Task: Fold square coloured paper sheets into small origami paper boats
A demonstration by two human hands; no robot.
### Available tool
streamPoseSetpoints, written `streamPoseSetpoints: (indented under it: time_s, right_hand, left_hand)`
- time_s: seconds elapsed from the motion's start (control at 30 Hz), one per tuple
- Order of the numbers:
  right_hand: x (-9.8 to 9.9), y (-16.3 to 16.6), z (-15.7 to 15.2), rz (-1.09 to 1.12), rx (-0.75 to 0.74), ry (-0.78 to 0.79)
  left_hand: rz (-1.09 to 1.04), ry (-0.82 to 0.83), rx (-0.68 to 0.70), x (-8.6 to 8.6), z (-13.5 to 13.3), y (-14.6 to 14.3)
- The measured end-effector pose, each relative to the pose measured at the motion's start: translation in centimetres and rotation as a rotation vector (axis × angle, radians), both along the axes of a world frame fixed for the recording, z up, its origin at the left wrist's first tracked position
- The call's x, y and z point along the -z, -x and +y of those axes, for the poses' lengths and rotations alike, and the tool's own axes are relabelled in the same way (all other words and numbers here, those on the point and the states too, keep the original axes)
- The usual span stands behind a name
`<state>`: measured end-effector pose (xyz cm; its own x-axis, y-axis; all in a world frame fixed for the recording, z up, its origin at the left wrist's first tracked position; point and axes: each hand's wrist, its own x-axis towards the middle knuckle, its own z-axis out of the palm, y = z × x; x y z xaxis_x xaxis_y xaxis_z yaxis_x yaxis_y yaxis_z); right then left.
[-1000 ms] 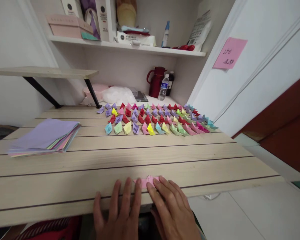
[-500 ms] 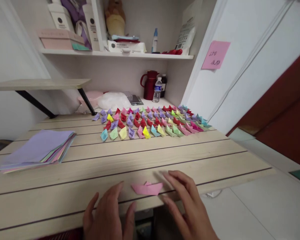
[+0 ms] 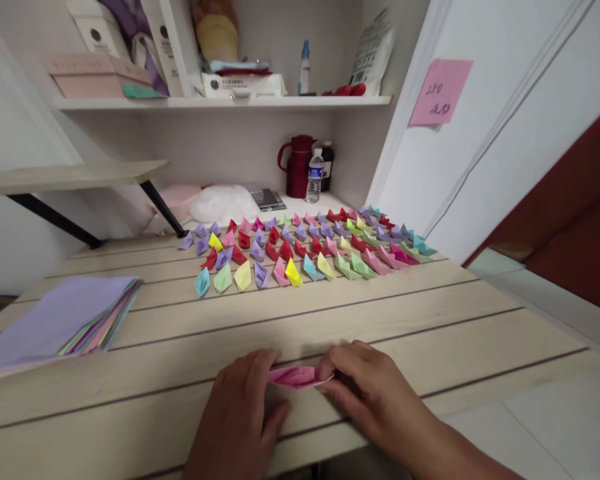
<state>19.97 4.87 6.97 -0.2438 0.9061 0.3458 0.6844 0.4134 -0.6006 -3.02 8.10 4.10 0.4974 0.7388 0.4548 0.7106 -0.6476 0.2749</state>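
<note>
A pink folded paper boat is near the front edge of the slatted wooden table, its inside facing up toward me. My right hand pinches the boat's right end between thumb and fingers. At its left end is my left hand, fingers curved and thumb apart from them; the fingertips lie beside or against the paper, and whether they touch it is hard to make out. Beyond my hands, several rows of small paper boats in many colours stand across the table.
To the left lies a stack of coloured paper sheets. A raised wooden shelf with black legs stands behind it. At the back are a dark red jug, a water bottle and a white plastic bag.
Both hands have closed in on the pink boat, and my right hand has taken hold of its right end. The boat has tipped so its inside shows. The camera view has shifted slightly.
</note>
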Motion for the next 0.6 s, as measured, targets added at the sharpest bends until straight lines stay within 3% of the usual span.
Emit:
streamPoseSetpoints:
  time_s: [0.13, 0.27, 0.37, 0.5, 0.6]
  right_hand:
    - [-1.4, -0.2, 5.1, -0.089, -0.067, -0.083]
    - [-1.2, 0.4, 9.7, -0.134, -0.183, -0.127]
    - [-0.6, 0.8, 10.5, -0.066, -0.245, -0.122]
    - [-0.6, -0.2, 10.0, -0.015, -0.294, -0.043]
    - [-0.8, -1.1, 10.2, 0.007, -0.275, 0.015]
  left_hand:
    - [0.041, 0.036, -0.022, -0.4, 5.5, 0.3]
    - [-0.015, -0.032, 0.001, -0.1, 9.8, 0.4]
    - [-0.085, -0.065, 0.092, 1.0, 10.1, 0.9]
    - [-0.167, 0.028, -0.017, 1.6, 9.5, 1.8]
    - [-0.135, 0.061, 0.019, 1.1, 10.0, 2.2]
